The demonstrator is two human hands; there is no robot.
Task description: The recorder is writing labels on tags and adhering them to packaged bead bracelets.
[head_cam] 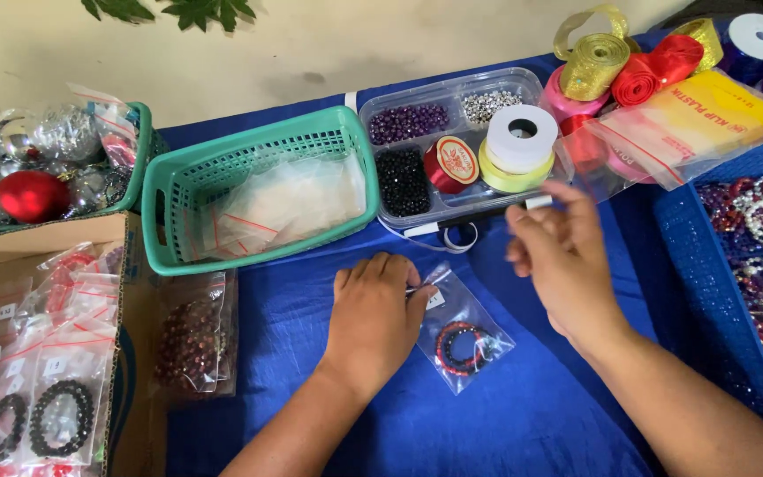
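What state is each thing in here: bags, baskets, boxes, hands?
Small clear bag: flat on the blue cloth, bracelets inside, top edge pinned by the left hand.
Left hand: palm down, pressing the bag.
Right hand: raised, blurred, grip unclear.
Green basket: upright, holds empty bags.
Bead box: lid off.
Cardboard box: open, bagged bracelets inside.

The left hand (373, 314) presses flat on a small clear bag (463, 329) of bracelets; the right hand (562, 261) hovers above the blue cloth (487, 415)
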